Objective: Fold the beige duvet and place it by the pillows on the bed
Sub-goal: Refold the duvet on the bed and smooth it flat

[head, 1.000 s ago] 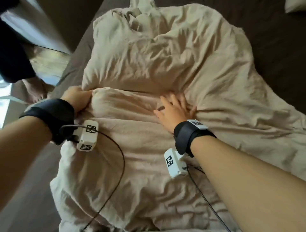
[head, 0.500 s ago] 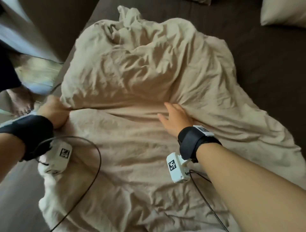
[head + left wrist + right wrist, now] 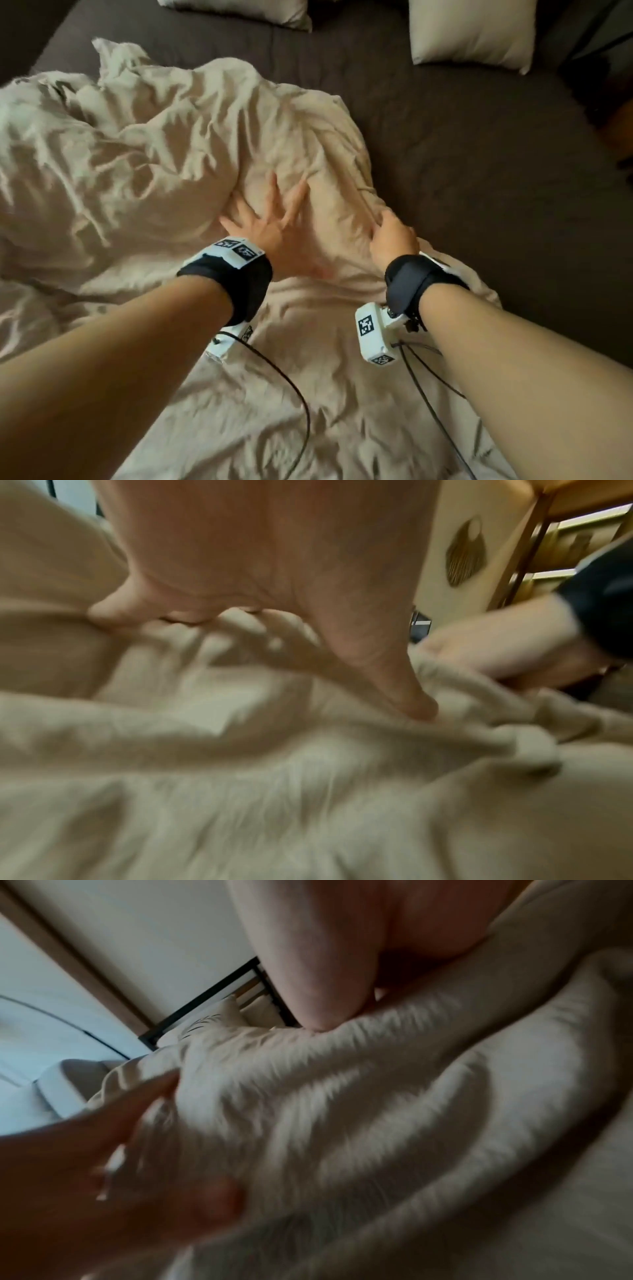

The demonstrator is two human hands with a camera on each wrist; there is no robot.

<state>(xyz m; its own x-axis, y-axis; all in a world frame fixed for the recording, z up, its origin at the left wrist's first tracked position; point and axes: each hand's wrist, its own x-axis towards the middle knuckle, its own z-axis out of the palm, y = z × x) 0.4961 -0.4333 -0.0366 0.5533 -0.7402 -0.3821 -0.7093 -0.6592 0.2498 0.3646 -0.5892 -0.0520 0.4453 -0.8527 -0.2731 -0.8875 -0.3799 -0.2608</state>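
Dark brown bed (image 3: 462, 144), crumpled beige duvet (image 3: 154, 154), two pillows (image 3: 472, 31) at its head

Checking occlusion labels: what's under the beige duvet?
Dark brown bed sheet shows around the duvet, presumably continuing beneath. Anything else under it is covered.
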